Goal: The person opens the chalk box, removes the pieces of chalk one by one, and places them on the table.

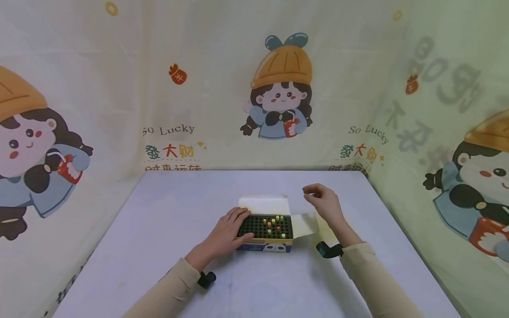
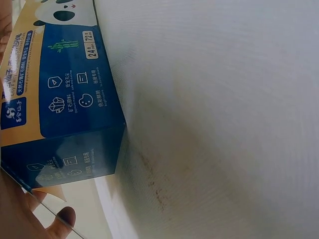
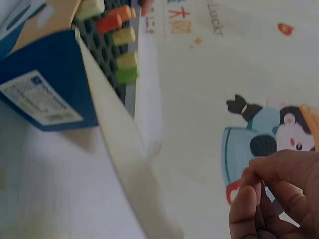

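A blue and yellow chalk box with a panda print stands on the table, its lid folded back. Inside is a black holder with many holes. Several chalk sticks, red, orange, yellow and green, stand in its right part. My left hand grips the box's left end, thumb at the front edge and fingers toward the back. To the right of the box, my right hand is raised above the table. Its fingers are loosely bent with the tips close together, and nothing shows between them.
A white side flap sticks out from the box's right end, below my right hand. The white table meets a cartoon-printed curtain at the back. Dark wrist cameras sit on both wrists.
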Action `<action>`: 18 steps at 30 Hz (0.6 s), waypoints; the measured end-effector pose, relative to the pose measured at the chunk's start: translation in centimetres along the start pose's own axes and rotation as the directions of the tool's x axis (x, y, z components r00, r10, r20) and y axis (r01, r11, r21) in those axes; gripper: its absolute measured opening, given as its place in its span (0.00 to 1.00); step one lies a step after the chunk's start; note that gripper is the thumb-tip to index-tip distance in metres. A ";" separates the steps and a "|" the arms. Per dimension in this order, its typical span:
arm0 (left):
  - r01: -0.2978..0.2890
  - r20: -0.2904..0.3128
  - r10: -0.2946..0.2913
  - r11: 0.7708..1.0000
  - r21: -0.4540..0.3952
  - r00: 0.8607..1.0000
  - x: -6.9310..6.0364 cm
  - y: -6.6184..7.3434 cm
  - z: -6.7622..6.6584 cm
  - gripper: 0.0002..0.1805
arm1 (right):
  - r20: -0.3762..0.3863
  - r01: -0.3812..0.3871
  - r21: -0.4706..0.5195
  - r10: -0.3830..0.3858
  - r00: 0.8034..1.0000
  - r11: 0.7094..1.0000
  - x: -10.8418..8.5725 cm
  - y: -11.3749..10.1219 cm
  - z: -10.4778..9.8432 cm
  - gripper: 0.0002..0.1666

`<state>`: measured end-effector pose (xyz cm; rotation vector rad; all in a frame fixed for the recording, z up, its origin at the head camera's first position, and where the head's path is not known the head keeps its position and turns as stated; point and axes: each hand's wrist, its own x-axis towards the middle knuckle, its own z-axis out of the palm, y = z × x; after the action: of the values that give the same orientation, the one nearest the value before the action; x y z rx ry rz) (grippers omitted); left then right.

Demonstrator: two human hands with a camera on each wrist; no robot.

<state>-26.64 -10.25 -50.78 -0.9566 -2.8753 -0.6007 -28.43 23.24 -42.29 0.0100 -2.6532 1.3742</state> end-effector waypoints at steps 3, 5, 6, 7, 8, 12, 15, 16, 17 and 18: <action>0.001 -0.004 -0.001 1.000 -0.004 1.000 0.0 0.0 0.1 0.43 | 0.019 0.035 -0.055 -0.034 0.999 0.998 -0.5 -1.1 1.0 0.14; 0.007 0.001 -0.007 1.000 -0.008 1.000 0.1 0.1 0.1 0.43 | 0.051 0.054 -0.086 -0.050 0.997 0.995 -1.1 -1.8 1.8 0.13; 0.011 0.003 -0.011 1.000 -0.011 1.000 0.1 0.1 0.1 0.43 | 0.072 0.062 -0.100 -0.055 0.996 0.993 -1.3 -2.0 2.3 0.13; 0.014 0.005 -0.014 1.000 -0.014 1.000 0.1 0.2 0.0 0.43 | 0.099 0.073 -0.116 -0.062 0.993 0.991 -1.6 -2.2 2.8 0.13; 0.018 0.009 -0.018 1.000 -0.017 1.000 0.1 0.2 0.0 0.43 | 0.126 0.083 -0.132 -0.066 0.990 0.988 -1.9 -2.3 3.2 0.12; 0.024 0.014 -0.024 0.999 -0.026 1.000 0.1 0.3 0.0 0.43 | 0.215 0.112 -0.196 -0.069 0.974 0.974 -2.8 -2.3 4.9 0.09; 0.024 0.008 -0.024 0.999 -0.021 1.000 0.1 0.2 0.1 0.43 | 0.245 0.125 -0.215 -0.070 0.967 0.969 -3.2 -2.0 5.9 0.06; 0.023 0.006 -0.023 1.000 -0.021 1.000 0.1 0.2 0.1 0.43 | 0.249 0.128 -0.221 -0.071 0.966 0.967 -3.3 -1.9 6.1 0.05; 0.023 0.005 -0.023 1.000 -0.018 1.000 0.1 0.1 0.1 0.43 | 0.251 0.133 -0.224 -0.075 0.965 0.965 -3.4 -1.8 6.3 0.05; 0.022 0.003 -0.022 0.999 -0.023 1.000 0.1 0.1 0.1 0.43 | 0.251 0.138 -0.224 -0.079 0.965 0.965 -3.4 -1.7 6.4 0.05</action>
<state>-26.63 -10.08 -50.79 -0.9302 -2.8912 -0.6356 -25.77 16.80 -44.99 0.3100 -2.9496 1.0714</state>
